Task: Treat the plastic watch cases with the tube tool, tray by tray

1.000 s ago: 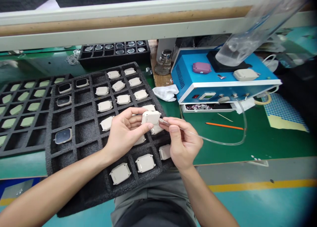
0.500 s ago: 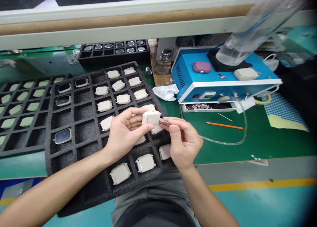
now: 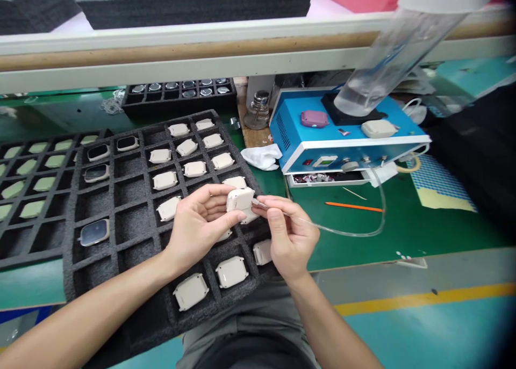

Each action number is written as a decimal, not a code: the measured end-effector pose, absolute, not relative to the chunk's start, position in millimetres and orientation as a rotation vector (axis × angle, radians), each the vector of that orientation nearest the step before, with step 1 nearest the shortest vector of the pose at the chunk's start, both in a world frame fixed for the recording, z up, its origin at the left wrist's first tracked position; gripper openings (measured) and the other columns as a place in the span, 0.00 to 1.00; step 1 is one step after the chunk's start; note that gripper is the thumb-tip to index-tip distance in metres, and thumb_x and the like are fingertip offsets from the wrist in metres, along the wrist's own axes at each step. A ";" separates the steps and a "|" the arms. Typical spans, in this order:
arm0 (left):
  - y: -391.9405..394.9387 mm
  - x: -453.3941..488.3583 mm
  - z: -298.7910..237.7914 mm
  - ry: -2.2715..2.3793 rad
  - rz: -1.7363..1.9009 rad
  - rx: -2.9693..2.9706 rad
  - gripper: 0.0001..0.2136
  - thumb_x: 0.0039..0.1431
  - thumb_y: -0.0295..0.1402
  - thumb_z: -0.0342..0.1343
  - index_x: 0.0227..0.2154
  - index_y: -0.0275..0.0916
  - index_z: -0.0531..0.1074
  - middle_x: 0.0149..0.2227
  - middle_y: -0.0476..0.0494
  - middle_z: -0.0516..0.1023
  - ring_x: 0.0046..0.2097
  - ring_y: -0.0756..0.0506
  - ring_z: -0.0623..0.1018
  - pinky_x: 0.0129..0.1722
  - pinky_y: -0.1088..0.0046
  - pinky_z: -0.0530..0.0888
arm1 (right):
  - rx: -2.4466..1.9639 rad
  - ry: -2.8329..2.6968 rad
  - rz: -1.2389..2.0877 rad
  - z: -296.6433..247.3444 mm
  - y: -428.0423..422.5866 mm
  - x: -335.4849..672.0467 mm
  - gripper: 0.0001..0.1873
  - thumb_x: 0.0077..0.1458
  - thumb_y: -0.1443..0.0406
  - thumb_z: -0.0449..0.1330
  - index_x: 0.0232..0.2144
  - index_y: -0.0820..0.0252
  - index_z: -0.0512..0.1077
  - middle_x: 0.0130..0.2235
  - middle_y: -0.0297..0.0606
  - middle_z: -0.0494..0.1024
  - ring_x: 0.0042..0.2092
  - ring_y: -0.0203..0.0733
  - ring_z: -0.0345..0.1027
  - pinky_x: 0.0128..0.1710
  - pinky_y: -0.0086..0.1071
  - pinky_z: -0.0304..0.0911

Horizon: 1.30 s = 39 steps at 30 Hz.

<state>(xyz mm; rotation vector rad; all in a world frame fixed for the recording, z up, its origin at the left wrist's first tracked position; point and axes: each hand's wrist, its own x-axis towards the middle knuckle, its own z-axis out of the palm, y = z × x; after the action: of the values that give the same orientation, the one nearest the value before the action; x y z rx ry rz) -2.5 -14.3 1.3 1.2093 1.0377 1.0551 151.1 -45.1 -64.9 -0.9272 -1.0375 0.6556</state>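
Note:
Pinched between the thumb and fingers of my left hand [image 3: 205, 214] is a cream watch case [image 3: 237, 200], held above the tray. My right hand [image 3: 291, 234] is closed on a thin suction pen [image 3: 262, 203], its tip at the right edge of the case; I cannot tell whether they touch. From the pen's rear a clear tube [image 3: 355, 233] loops back to a blue machine [image 3: 298, 116]. Below both hands lies a black foam tray [image 3: 133, 218] with several cream watch cases [image 3: 191, 291] and, on its left side, several dark-faced watches [image 3: 94, 232].
Another foam tray [image 3: 56, 245] with pale green cases lies left. Behind are a black tray of round watch parts [image 3: 177, 92], a glass bottle [image 3: 258, 111] and a white cloth [image 3: 262, 157]. An orange stick [image 3: 355, 207] lies right. A shelf beam [image 3: 161, 52] crosses above.
The camera view has shifted, showing more of the upper shelf. Both hands keep their holds; the watch case has turned slightly, with the pen tip still at its right edge.

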 end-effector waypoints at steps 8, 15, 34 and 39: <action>-13.4 -2.4 3.5 1.064 1.055 1.206 0.22 0.43 0.32 0.78 0.41 0.37 0.77 0.41 0.41 0.88 0.44 0.41 0.87 0.45 0.70 0.85 | -0.871 -1.033 0.675 -66.1 -43.0 151.0 0.08 0.67 0.67 0.61 0.42 0.54 0.80 0.44 0.39 0.83 0.45 0.41 0.81 0.42 0.35 0.84; -13.2 -2.7 3.7 1.051 1.066 1.241 0.20 0.47 0.30 0.76 0.42 0.36 0.77 0.40 0.43 0.88 0.43 0.45 0.87 0.44 0.77 0.84 | -0.852 -1.020 0.701 -64.6 -41.9 150.6 0.08 0.67 0.67 0.61 0.42 0.54 0.81 0.44 0.39 0.83 0.46 0.41 0.80 0.42 0.34 0.83; -12.5 -1.3 5.2 1.047 1.091 1.230 0.19 0.46 0.28 0.76 0.40 0.35 0.77 0.39 0.44 0.88 0.41 0.48 0.87 0.42 0.80 0.83 | -0.842 -1.011 0.730 -64.5 -41.1 151.2 0.08 0.67 0.67 0.61 0.42 0.53 0.81 0.44 0.38 0.83 0.45 0.40 0.80 0.42 0.32 0.83; -12.3 -1.5 4.3 1.039 1.091 1.229 0.19 0.45 0.28 0.76 0.40 0.35 0.77 0.39 0.44 0.88 0.41 0.47 0.87 0.43 0.79 0.84 | -0.852 -1.015 0.718 -63.9 -42.0 151.2 0.08 0.67 0.66 0.61 0.42 0.53 0.81 0.43 0.39 0.83 0.45 0.40 0.80 0.41 0.33 0.83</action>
<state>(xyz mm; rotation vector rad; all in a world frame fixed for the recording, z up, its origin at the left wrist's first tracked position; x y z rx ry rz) -1.5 -12.3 4.3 1.2287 1.0393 1.0912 151.2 -42.0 -63.9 -0.8523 -1.0149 0.7182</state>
